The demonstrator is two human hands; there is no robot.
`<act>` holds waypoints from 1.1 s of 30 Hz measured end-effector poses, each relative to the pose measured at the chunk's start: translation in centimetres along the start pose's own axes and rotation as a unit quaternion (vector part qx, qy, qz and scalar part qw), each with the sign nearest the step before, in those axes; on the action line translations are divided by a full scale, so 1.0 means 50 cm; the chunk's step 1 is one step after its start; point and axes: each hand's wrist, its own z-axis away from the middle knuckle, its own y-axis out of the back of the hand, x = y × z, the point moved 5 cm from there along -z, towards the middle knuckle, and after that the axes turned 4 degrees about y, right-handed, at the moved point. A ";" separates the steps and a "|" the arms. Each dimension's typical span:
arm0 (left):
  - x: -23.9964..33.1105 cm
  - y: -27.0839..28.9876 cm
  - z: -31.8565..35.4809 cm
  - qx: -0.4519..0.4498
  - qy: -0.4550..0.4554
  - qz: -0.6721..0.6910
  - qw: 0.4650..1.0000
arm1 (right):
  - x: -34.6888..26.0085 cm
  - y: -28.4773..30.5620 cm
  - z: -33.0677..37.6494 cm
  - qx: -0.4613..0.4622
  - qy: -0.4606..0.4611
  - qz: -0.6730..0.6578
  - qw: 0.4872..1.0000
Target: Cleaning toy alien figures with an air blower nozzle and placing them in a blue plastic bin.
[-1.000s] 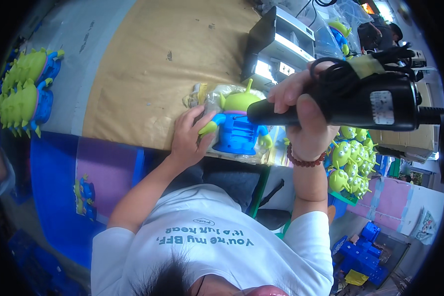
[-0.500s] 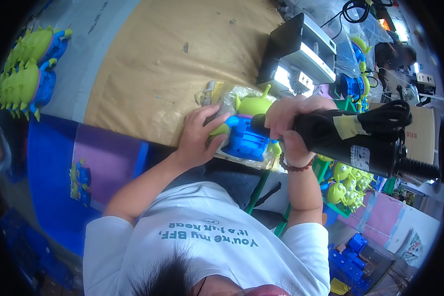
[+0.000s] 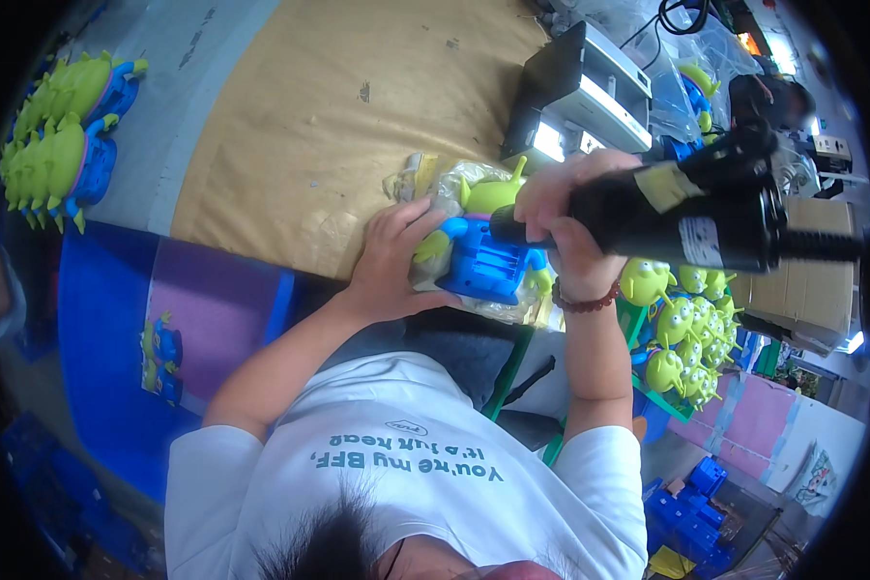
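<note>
A toy figure (image 3: 494,259) with a lime-green head and blue body lies back-up on clear plastic wrapping (image 3: 445,189) at the near table edge. Bracketing its left side, my left hand (image 3: 393,253) has thumb and fingers apart around the figure's arm and steadies it. My right hand (image 3: 572,208) is closed around a black electric screwdriver (image 3: 681,217), held nearly level. The tool's nose points left, over the upper right of the blue body. Whether its tip touches the toy is hidden.
Rows of similar toys (image 3: 68,145) stand at far left. A white-and-black boxy device (image 3: 590,92) sits behind my right hand. A green-edged crate holds several green toy heads (image 3: 681,333) at right. Blue bins (image 3: 92,338) stand below the table at left.
The screwdriver's rear end has swung upward, away from me, with my right hand. My left thumb has shifted down along the toy's near edge.
</note>
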 end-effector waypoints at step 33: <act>-0.002 -0.029 0.016 -0.002 -0.021 -0.061 0.998 | -0.144 0.108 0.102 0.123 -0.045 -0.034 0.991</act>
